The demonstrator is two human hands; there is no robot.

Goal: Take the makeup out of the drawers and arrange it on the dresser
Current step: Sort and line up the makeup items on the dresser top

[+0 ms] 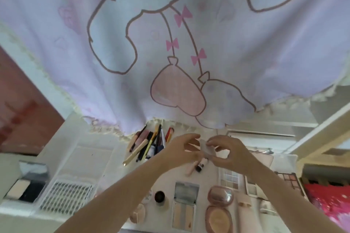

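While both arms reach out over the white worktop (pixel 117 159), the left hand (pixel 181 149) and the right hand (pixel 229 152) meet above its far middle, each pinching one end of a small pale, translucent item (pixel 206 147) between curled fingers and thumb; what it is I cannot tell, since it is blurred. Just under the hands lie a small bottle with a dark cap (pixel 201 164) and a pale tube (pixel 191 171) beside it. To the left of the hands a fanned bundle of makeup pencils and brushes (pixel 149 143) lies on the worktop, its far ends reaching the frilled hem of a lilac cartoon-print curtain (pixel 170 43) that hangs over the back. Nearer the person stand a round dark-topped jar (pixel 160 196), an open rectangular compact with a mirror lid (pixel 185 206), and an open pink oval powder compact (pixel 219 208). Right of these lie an eyeshadow palette with pale pans (pixel 230 178) and, further right, another palette with brownish pans (pixel 288 178). At the left edge sits a tray of false lashes (pixel 66 196), with a black-and-cream compact (pixel 24 191) beside it. A bright pink cloth (pixel 329 200) shows at the far right.
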